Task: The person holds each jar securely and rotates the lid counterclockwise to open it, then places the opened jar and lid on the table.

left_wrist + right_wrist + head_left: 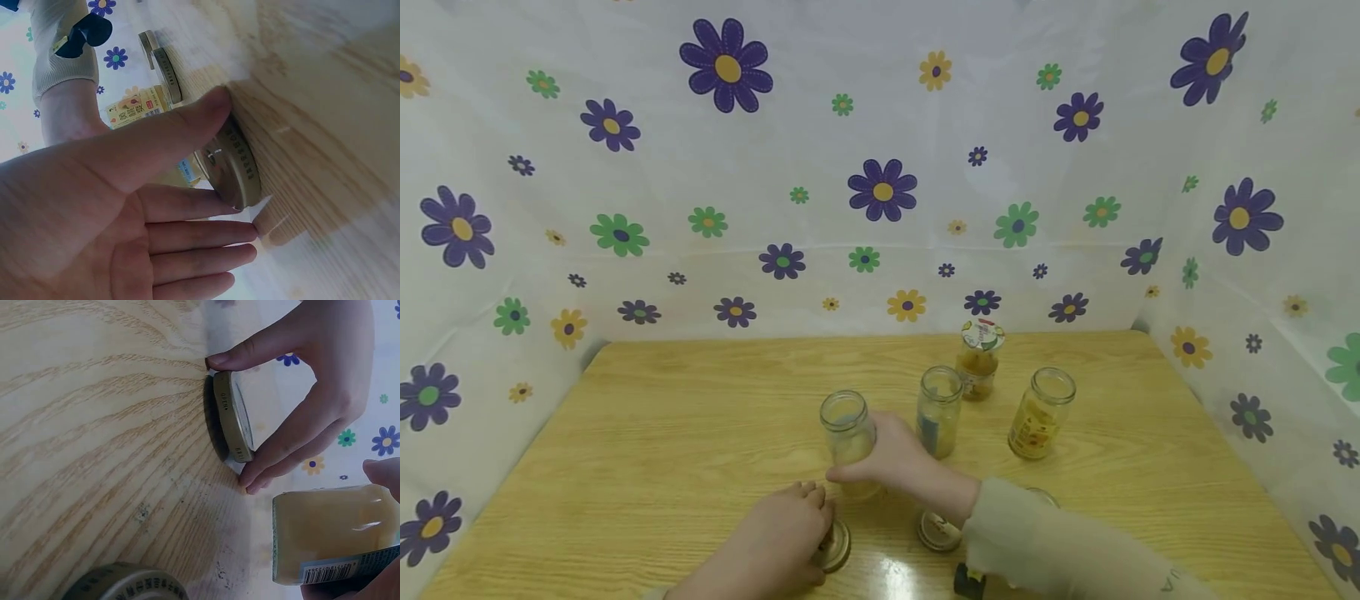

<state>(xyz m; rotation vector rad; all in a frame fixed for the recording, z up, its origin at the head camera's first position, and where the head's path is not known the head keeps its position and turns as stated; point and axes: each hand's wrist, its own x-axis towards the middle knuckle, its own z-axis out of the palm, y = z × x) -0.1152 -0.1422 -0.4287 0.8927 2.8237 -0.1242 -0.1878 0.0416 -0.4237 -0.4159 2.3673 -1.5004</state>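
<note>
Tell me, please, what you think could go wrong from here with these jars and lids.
The right grip holds an open jar close to another jar, which it might knock over. The left grip pinches a lid by its rim, so that lid could slip. The right sleeve is close beside a second lid and might sweep it aside.

A: What do you hold?
B: Your right hand (891,458) grips a clear, open-mouthed glass jar (847,437).
A: And the other hand?
B: Your left hand (781,527) touches a round, gold-coloured metal lid (840,550) on the yellowish wooden table (662,408).
A: What stands to your jar's right?
B: A blue-labelled glass jar (937,421), a yellow-labelled glass jar (1036,423), and behind them an amber-coloured glass jar (977,367) with a patterned white lid (982,335).
</note>
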